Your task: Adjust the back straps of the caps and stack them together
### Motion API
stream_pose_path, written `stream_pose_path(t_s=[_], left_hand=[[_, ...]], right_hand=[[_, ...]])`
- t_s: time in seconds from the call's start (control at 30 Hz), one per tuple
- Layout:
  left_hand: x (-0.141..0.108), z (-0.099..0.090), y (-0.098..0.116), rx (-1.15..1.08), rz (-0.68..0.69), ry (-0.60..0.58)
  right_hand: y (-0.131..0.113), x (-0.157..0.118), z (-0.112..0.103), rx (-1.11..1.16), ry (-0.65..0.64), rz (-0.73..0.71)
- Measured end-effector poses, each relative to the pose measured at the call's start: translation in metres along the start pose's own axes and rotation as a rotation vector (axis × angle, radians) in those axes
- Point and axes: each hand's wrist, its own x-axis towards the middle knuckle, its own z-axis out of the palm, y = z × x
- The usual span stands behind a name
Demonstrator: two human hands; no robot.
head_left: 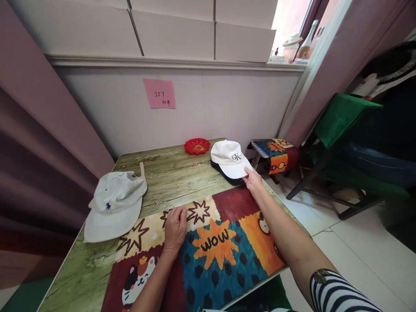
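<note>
At the table's right side, my right hand (252, 180) pinches the brim of a white baseball cap (225, 152) with dark letters on its front. Beneath that cap shows the edge of a black cap (231, 178); most of it is hidden. My left hand (176, 225) rests on the patterned mat (221, 268) with its fingers curled and nothing visible in them. A light grey baseball cap (118, 201) with a small dark blue emblem lies at the left, its brim towards me and its strap (142, 171) sticking up behind.
A red scalloped dish (197, 146) stands at the back of the wood-look table (162, 167), near the wall. On the wall hangs a pink note (159, 93). To the right are a small stool (276, 154) with a patterned cover and a person seated on a chair (338, 173).
</note>
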Motion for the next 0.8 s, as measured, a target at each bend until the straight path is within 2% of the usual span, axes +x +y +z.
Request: stream_pose_path(t_s=[0.23,0.4,0.57,0.8], left_hand=[[0.001,0.002,0.001,0.024,0.012,0.007],[0.003,0.003,0.000,0.045,0.032,0.018],[0.003,0.004,0.001,0.070,0.035,0.017],[0.003,0.006,0.000,0.088,0.033,0.017]], right_hand=[[0.002,0.009,-0.034,-0.369,0.050,-0.154],[-0.008,0.015,-0.050,-0.531,0.010,-0.166],[-0.013,0.013,-0.055,-0.523,-0.034,-0.092],[-0.005,0.015,-0.037,-0.348,-0.094,0.036]])
